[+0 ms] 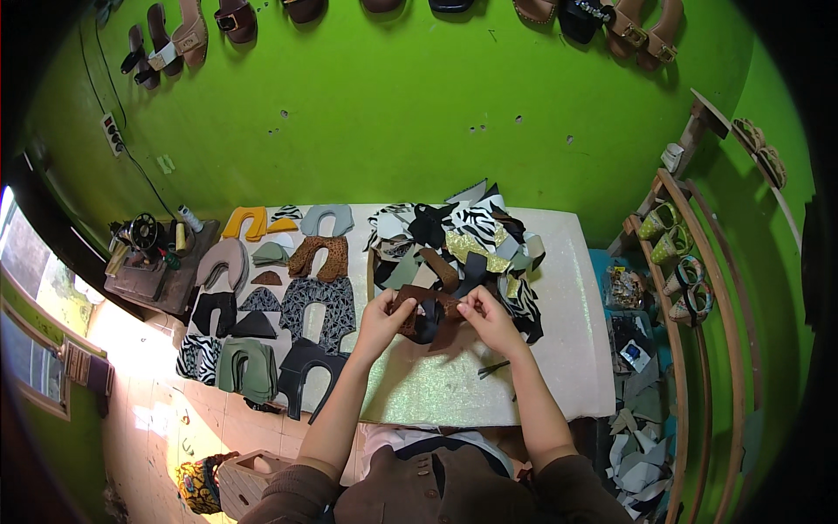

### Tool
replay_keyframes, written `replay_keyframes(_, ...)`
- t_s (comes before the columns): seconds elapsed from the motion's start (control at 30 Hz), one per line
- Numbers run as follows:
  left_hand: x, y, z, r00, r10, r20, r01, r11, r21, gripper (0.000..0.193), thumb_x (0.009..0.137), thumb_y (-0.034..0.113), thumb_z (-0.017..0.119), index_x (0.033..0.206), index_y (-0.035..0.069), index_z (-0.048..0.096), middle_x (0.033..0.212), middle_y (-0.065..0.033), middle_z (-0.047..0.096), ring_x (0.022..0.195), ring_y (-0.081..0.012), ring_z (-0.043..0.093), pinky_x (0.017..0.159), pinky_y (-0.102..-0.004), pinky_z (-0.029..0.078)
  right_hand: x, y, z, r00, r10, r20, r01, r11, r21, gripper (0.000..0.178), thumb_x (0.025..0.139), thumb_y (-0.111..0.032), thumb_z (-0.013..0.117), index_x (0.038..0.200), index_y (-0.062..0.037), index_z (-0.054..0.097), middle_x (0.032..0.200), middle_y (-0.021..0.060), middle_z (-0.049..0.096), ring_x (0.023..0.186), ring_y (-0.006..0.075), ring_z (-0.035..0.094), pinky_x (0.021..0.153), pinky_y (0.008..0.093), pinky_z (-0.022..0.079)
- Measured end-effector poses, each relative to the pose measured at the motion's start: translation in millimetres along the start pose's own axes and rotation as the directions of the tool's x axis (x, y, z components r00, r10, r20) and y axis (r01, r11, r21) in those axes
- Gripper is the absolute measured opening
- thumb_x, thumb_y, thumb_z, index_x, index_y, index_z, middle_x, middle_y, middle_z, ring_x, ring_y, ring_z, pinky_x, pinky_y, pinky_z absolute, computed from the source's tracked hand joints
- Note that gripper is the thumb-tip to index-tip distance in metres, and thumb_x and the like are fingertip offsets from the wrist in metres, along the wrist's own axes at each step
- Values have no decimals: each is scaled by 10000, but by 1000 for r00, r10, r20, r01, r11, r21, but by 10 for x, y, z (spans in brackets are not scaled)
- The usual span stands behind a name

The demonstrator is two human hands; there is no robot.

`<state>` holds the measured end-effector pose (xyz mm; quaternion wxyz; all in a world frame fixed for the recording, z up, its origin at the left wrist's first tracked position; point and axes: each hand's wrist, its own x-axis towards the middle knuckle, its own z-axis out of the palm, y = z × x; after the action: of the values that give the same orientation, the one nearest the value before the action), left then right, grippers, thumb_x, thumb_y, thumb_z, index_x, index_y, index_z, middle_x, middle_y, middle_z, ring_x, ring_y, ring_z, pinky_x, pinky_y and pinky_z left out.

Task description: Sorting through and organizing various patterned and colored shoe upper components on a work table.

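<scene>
Over the front of the table, my left hand pinches one end of a brown, partly spotted scrap of sheet material. My right hand is closed on its other end, so the scrap stretches between them. Dark strips hang in the same bunch; whether I hold those too I cannot tell. Just beyond my hands lies a heap of offcuts in zebra print, black, gold glitter, green and brown. Left of my left forearm are stacks of U-shaped cut pieces, among them a grey-and-black patterned stack, a black one and a green one.
A sewing machine stands beyond the left edge of the pale table. Sandals line the green wall. On the right are a wooden rack with sandals and bins of scraps. A stool stands at lower left.
</scene>
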<state>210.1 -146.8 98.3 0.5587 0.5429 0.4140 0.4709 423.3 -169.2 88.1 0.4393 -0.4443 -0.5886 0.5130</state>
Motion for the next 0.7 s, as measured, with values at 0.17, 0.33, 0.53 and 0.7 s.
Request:
replay_keyframes(0.17,-63,-28,-54,992,-82,91,84,996,-20,179,876,161,551,936,-4,517,832,-81,630,735,-119,619,616,-217,483,18,-14,-6,986,-74,-150,63,995,-73,201,890,-190,535,815,-69,394,619,-43,353,568,44,320,513,202,300)
replay_keyframes(0.33,-79,-128,-144,968,-215,130,232,963,-134,218,919,148,458,1060,-17,452,947,-137,620,779,-183,638,679,-270,526,59,-102,39,977,-46,-209,-43,915,-402,167,848,-189,575,854,-52,479,614,29,463,553,112,450,523,261,371)
replay_keyframes(0.53,-75,-107,-193,971,-226,75,237,889,-391,312,927,108,395,1201,-40,378,1028,-163,596,878,-203,619,756,-308,517,154,-53,-36,942,-300,-152,51,575,-816,279,764,-217,645,977,-59,556,1030,125,513,974,268,492,797,369,418)
replay_keyframes(0.7,-132,-73,-210,904,-273,329,422,692,-586,395,875,80,503,1232,-22,366,1151,-190,526,1047,-253,549,876,-349,485,170,-30,-39,970,-241,45,127,335,-934,374,679,-215,714,1008,-105,573,1239,148,377,1181,337,336,977,412,308)
